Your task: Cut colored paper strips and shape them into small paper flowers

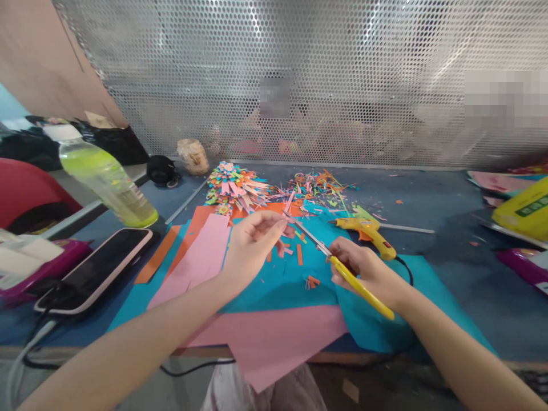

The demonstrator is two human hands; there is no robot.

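My left hand point(257, 240) pinches a thin pink paper strip point(291, 200) over the blue sheet. In my right hand point(363, 268) is a pair of scissors with yellow handles point(362, 288); the blades point up and left, their tips close to the strip beside my left fingertips. Small orange paper pieces point(299, 254) and pink bits lie on the blue paper point(274, 294) below. Just behind my right hand rests a yellow glue gun point(372, 233). A colourful fringed paper decoration point(233, 188) stands beyond my left hand.
A heap of paper shreds point(317, 185) lies at the back before a perforated metal panel point(325, 125). On the left are a bottle point(107, 177) and a phone point(96, 271). Pink sheets point(278, 334) overhang the front edge. A yellow packet point(524, 208) sits at right.
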